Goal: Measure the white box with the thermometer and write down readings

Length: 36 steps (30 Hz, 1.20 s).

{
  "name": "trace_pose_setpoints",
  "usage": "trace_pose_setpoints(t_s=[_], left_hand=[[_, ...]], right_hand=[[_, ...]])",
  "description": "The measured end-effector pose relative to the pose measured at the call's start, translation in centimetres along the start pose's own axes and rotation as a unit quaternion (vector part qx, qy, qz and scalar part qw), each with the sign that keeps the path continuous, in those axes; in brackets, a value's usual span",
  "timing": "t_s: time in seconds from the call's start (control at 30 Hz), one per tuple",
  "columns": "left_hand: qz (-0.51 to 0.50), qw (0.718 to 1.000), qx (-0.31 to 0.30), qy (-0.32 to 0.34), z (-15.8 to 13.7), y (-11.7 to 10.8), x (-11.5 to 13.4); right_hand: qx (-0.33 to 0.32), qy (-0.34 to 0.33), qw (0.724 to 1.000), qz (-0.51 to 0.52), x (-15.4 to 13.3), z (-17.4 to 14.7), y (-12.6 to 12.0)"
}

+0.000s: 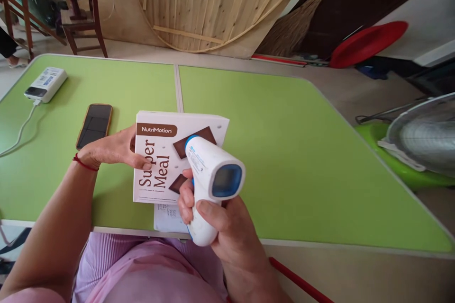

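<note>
My left hand point(122, 149) grips the left side of a white box point(156, 149) printed "NutriMotion Super Meal", its thumb across the front and its other fingers hidden behind. The box is held upright, its printed face toward me. Wrapped round the handle of a white and blue infrared thermometer point(213, 165) is my right hand point(216, 218). The thermometer's blue-ringed nose points at the box front, over the printed brown bars; whether it touches cannot be told. Its screen faces me and looks dark. Beneath the box, a sheet of paper with handwriting point(168, 220) lies at the table's near edge.
On the green folding table point(284, 151) lie a phone point(94, 125) and a white power bank point(46, 84) with a cable, both to the left. A wooden chair point(81, 21) stands behind. Past the right edge are a green basin point(384, 151) and a red round lid-like object point(369, 45).
</note>
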State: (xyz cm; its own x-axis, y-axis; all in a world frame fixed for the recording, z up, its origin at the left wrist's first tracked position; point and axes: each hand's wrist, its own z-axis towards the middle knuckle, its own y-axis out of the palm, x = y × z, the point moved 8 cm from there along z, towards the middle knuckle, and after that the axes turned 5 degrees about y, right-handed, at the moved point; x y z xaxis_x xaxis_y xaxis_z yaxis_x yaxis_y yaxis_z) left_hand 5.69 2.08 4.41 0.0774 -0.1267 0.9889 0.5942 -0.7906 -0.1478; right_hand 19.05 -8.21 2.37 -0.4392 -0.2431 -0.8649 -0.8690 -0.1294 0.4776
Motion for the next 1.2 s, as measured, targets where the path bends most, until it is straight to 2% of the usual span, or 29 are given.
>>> trace_pose_setpoints(t_s=[0.53,0.8,1.2], left_hand=[[0.039,0.999,-0.016,0.012,0.0,0.1,0.4],[0.045,0.999,-0.018,0.018,0.0,0.3,0.7],[0.045,0.998,-0.024,0.029,0.1,0.4,0.8]], right_hand=[[-0.011,0.025,0.999,0.041,0.9,-0.1,0.9],[-0.035,0.036,0.999,0.002,1.0,-0.1,1.2],[-0.019,0.036,0.999,-0.01,0.7,0.0,1.1]])
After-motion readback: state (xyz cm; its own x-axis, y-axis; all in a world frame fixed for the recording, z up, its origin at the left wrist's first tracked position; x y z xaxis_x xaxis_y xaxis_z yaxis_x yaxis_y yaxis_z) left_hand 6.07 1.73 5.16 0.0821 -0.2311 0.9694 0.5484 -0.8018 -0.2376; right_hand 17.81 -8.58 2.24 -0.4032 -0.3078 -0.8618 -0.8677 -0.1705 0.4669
